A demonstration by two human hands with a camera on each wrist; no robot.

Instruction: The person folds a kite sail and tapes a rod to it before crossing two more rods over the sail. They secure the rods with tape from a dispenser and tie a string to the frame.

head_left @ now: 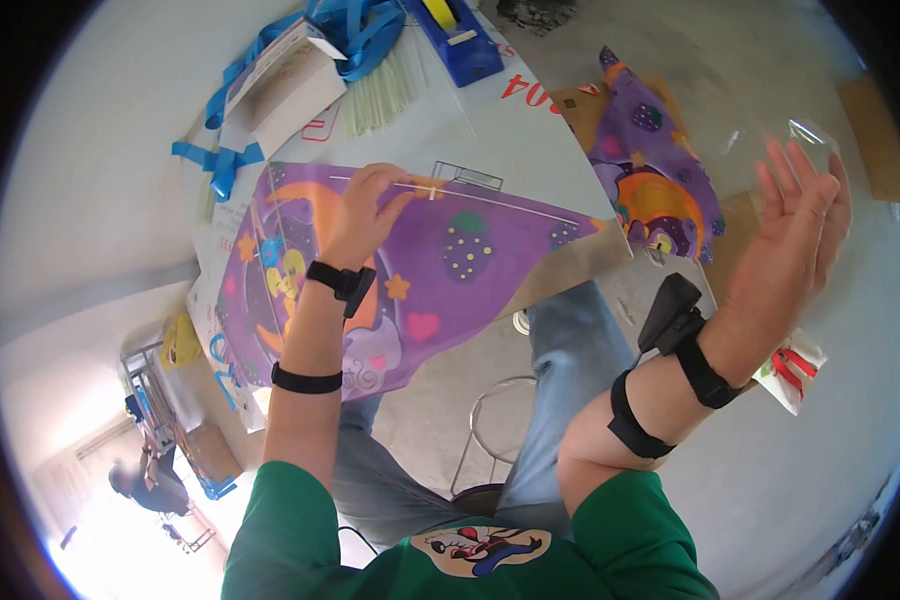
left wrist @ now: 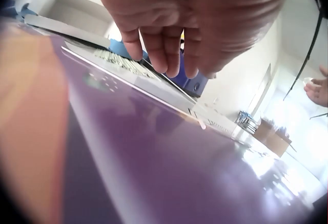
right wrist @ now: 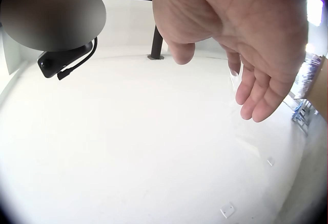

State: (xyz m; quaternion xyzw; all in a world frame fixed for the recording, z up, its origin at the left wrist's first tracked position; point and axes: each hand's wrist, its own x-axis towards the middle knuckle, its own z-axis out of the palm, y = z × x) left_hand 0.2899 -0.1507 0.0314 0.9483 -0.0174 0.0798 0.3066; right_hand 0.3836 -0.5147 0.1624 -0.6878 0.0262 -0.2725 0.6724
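Note:
A purple printed sheet point(head_left: 440, 290) with a moon, stars and strawberries lies on the table, with a thin white rod point(head_left: 530, 210) along its upper edge. My left hand point(head_left: 365, 215) is at that edge, palm down with fingers extended; in the left wrist view the left hand point(left wrist: 189, 24) hangs over the purple sheet point(left wrist: 154, 152) and the white rod point(left wrist: 133, 86). Out to the right, my right hand point(head_left: 795, 225) is raised with its fingers extended. Clear film point(head_left: 815, 132) shows at its fingertips; whether they pinch it I cannot tell. The right wrist view shows this hand point(right wrist: 236, 34) against a white wall.
An open white box point(head_left: 285, 95), blue ribbon point(head_left: 370, 40), pale strips point(head_left: 380, 100) and a blue tape dispenser point(head_left: 460, 45) stand at the table's far side. Another purple printed piece point(head_left: 650, 150) lies at the right. A stool point(head_left: 480, 430) is below; a person point(head_left: 155, 485) is in the background.

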